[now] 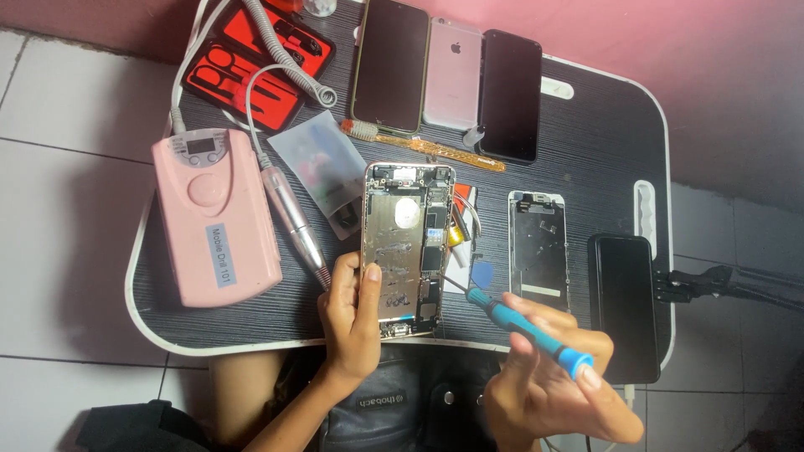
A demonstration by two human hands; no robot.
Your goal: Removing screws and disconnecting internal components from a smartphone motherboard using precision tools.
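An opened silver phone chassis with its circuit board exposed lies near the front edge of a small black table. My left hand grips the chassis by its lower left edge, thumb on the inner plate. My right hand holds a blue-handled screwdriver, its thin tip pointing at the lower right part of the chassis. A blue pick lies just beside the tip.
A pink drill unit with its metal handpiece and coiled cord lies left. A red tool case, three phones, a clear bag, a detached screen frame and a black phone surround the work.
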